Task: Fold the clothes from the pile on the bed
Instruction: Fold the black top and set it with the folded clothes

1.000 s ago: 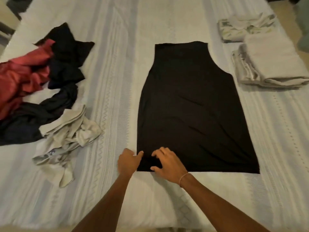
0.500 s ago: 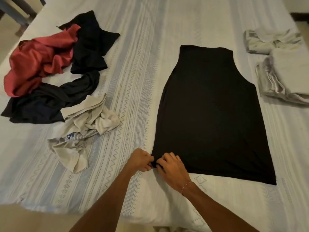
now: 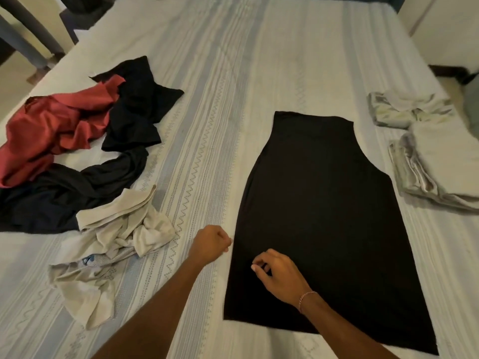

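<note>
Lying flat on striped white bedspread (image 3: pixel 233 99): black sleeveless garment (image 3: pixel 324 216), folded lengthwise, right of centre. Left hand (image 3: pixel 211 244) curled at garment's left edge, fingertips at fabric; cannot tell whether it grips cloth. Right hand (image 3: pixel 278 274) over garment's lower left part, fingers curled, thumb and forefinger close together; pinch on fabric unclear. Unfolded pile at left: red shirt (image 3: pixel 46 130), black clothes (image 3: pixel 134 110), beige crumpled clothes (image 3: pixel 116 234). Folded pale grey stack (image 3: pixel 435 161) at right.
</note>
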Demonstrator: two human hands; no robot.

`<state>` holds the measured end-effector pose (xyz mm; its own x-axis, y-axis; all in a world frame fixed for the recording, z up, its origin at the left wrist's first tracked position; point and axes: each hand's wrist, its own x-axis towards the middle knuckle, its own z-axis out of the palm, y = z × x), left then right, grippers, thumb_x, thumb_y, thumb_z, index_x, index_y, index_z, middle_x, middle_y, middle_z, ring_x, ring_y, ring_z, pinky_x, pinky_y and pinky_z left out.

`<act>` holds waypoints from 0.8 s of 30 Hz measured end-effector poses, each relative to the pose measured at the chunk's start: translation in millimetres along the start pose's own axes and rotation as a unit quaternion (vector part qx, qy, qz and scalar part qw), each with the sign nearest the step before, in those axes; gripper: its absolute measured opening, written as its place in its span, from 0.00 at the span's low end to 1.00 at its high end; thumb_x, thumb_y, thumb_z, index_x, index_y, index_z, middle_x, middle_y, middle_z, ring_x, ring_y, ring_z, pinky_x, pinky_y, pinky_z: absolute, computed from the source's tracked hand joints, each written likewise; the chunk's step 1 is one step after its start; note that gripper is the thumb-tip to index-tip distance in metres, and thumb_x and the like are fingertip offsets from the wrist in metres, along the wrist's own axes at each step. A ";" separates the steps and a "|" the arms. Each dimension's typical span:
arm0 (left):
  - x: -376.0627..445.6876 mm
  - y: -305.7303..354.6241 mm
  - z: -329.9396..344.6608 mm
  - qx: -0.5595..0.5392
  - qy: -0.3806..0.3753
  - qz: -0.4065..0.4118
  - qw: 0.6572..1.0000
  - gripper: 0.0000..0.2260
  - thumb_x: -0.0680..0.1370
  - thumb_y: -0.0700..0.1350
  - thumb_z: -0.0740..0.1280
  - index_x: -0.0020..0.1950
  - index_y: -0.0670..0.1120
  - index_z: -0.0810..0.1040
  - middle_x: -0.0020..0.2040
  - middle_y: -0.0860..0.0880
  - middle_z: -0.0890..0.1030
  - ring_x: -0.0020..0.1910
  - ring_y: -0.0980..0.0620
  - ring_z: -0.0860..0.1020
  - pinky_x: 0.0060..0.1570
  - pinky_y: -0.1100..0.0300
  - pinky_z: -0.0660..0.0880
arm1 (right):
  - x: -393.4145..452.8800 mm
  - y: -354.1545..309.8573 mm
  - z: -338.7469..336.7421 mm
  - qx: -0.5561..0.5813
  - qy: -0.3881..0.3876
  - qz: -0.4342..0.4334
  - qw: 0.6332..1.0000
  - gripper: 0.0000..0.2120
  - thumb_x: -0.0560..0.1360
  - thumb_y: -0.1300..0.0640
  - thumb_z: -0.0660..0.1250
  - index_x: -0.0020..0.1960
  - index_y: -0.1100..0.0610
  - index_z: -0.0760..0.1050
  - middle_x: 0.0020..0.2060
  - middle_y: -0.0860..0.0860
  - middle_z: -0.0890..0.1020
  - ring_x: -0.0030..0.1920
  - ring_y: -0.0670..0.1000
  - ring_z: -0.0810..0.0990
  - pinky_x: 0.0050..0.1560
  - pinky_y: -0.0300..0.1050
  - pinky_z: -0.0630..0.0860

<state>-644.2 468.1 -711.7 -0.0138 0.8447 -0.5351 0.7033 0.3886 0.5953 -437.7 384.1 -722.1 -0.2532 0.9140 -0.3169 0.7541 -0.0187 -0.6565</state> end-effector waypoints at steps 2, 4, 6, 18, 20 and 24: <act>27.1 19.0 -1.9 -0.015 0.024 0.036 0.999 0.05 0.78 0.44 0.71 0.42 0.47 0.81 0.36 0.50 0.84 0.37 0.52 0.83 0.49 0.48 0.83 | 25.0 6.1 -23.8 0.002 0.002 0.003 1.000 0.08 0.81 0.49 0.66 0.58 0.48 0.79 0.51 0.41 0.77 0.49 0.41 0.79 0.54 0.42 0.80; 58.1 38.9 -0.8 -0.013 0.042 0.076 0.996 0.04 0.78 0.47 0.71 0.45 0.47 0.81 0.38 0.50 0.83 0.38 0.53 0.82 0.50 0.50 0.83 | 56.5 13.8 -47.3 0.004 0.010 0.000 1.000 0.08 0.81 0.50 0.66 0.59 0.48 0.78 0.52 0.41 0.77 0.50 0.41 0.79 0.55 0.43 0.80; 88.1 57.9 0.0 -0.015 0.050 0.106 0.993 0.06 0.78 0.50 0.72 0.47 0.48 0.81 0.38 0.51 0.82 0.38 0.54 0.82 0.49 0.52 0.82 | 87.0 17.6 -69.3 0.000 0.025 -0.010 1.000 0.09 0.81 0.52 0.65 0.61 0.48 0.78 0.53 0.41 0.78 0.50 0.42 0.79 0.56 0.43 0.80; 190.4 82.8 7.6 -0.035 -0.032 -0.028 0.998 0.30 0.66 0.70 0.75 0.31 0.41 0.79 0.25 0.45 0.80 0.19 0.51 0.73 0.24 0.61 0.71 | 273.0 27.2 -154.7 -0.161 -0.004 -0.033 0.986 0.16 0.82 0.49 0.62 0.67 0.55 0.69 0.63 0.53 0.74 0.59 0.55 0.77 0.57 0.54 0.77; 193.1 85.8 5.3 -0.044 -0.051 -0.055 0.996 0.30 0.67 0.70 0.74 0.31 0.41 0.79 0.25 0.45 0.79 0.19 0.51 0.72 0.24 0.62 0.70 | 283.5 29.6 -163.8 -0.194 -0.007 0.010 0.981 0.18 0.82 0.45 0.61 0.64 0.56 0.69 0.59 0.54 0.77 0.56 0.56 0.78 0.53 0.53 0.76; 200.8 86.6 2.4 -0.063 -0.077 -0.085 0.991 0.31 0.68 0.70 0.72 0.32 0.40 0.79 0.25 0.43 0.78 0.20 0.50 0.73 0.26 0.61 0.70 | 299.3 32.2 -174.5 -0.322 -0.031 0.049 0.945 0.25 0.82 0.36 0.55 0.53 0.58 0.74 0.51 0.56 0.80 0.54 0.57 0.80 0.52 0.53 0.75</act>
<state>-584.4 670.5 -769.0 -0.0089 0.7012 -0.7129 0.6062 0.5708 0.5538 -383.5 727.8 -718.7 -0.1828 0.8952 -0.4064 0.9831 0.1664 -0.0757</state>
